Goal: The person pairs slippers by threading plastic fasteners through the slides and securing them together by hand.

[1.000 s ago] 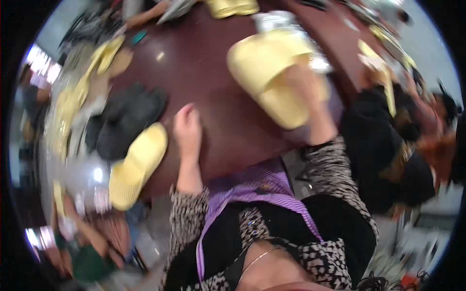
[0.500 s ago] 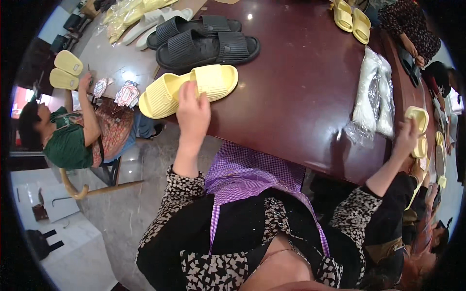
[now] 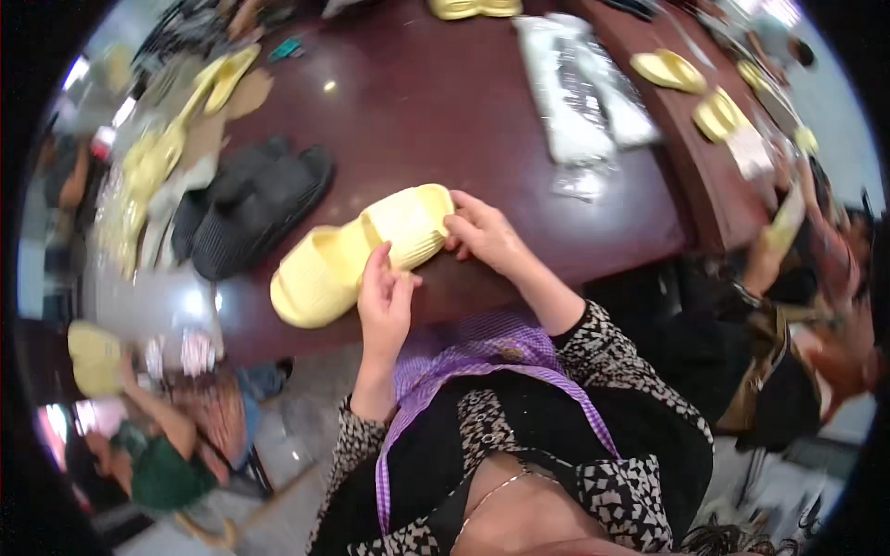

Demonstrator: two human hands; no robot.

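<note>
A pair of yellow slides [image 3: 345,252] lies slantwise before me, seemingly nested end to end, with a ribbed strap toward each end. My right hand [image 3: 487,239] grips the right end, thumb and fingers around its rim. At the middle of the near edge is my left hand [image 3: 387,301]; its raised index finger touches the yellow side, and the fingers stand apart. To the left, black ribbed slides [image 3: 250,213] rest on the table, blurred by motion.
The dark red table [image 3: 417,111] has bagged white slides [image 3: 570,102] at the far right. More yellow slides [image 3: 667,71] stand beyond them. Yellow slides in clear wrap [image 3: 148,176] lie at the left. Seated people work on both sides; one at lower left holds yellow soles [image 3: 95,360].
My right hand has come from the far right onto the right end of the yellow slides. My left hand has shifted to their near edge. The whole view has swung to the right.
</note>
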